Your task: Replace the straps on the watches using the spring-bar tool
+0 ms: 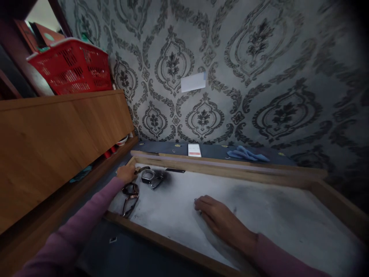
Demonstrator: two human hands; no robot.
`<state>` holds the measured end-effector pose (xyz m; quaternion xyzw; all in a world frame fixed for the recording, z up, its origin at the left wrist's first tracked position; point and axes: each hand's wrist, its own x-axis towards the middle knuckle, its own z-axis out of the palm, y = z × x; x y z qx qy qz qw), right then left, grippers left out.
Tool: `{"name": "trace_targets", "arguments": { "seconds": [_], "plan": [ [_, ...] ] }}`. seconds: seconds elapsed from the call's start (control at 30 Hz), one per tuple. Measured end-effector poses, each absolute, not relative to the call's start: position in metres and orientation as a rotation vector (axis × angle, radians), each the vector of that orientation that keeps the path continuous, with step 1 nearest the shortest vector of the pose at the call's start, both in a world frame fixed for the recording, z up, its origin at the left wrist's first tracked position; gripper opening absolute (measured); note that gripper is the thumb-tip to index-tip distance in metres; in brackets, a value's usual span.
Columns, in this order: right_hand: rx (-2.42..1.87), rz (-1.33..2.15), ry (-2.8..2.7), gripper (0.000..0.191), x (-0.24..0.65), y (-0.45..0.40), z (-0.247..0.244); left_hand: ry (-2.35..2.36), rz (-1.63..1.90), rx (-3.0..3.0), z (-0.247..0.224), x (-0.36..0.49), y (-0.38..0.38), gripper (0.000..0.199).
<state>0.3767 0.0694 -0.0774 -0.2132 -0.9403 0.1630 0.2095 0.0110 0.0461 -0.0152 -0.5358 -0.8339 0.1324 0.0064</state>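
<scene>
A shallow wooden drawer [225, 169] with a pale, dusty bottom lies before me. At its far left corner my left hand [126, 174] is closed, its fingers on a dark wristwatch [142, 169] with a brassy tint. Right of it rests a silver wristwatch [148, 176] with its band spread out. Nearer me are a brown wristwatch [130, 188] and a coppery looped band [130, 206]. Over the drawer's middle hovers my right hand [213, 213], fingertips pinched together; a tiny dark thing seems to show there, too small to name.
A thin black strip [175, 170] lies along the drawer's back wall. Behind the wall are a small white box [194, 150] and a crumpled blue cloth [248, 154]. A wooden cabinet [63, 130] with a red basket [75, 67] on top stands left. Patterned wallpaper rises behind.
</scene>
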Motion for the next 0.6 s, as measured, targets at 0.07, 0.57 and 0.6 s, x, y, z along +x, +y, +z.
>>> {"name": "trace_targets", "arguments": {
  "seconds": [0.07, 0.57, 0.6],
  "plan": [
    [-0.598, 0.449, -2.611, 0.027, 0.377, 0.071, -0.079, -2.620, 0.384, -1.680, -0.021, 0.012, 0.049, 0.033],
    [-0.656, 0.404, -2.615, 0.028, 0.379, 0.071, -0.077, -2.699, 0.124, -1.536, -0.019, -0.005, 0.051, 0.033],
    [-0.661, 0.403, -2.614, 0.027, 0.379, 0.071, -0.077, -2.710, 0.111, -1.528, -0.018, -0.007, 0.050, 0.033]
  ]
}}
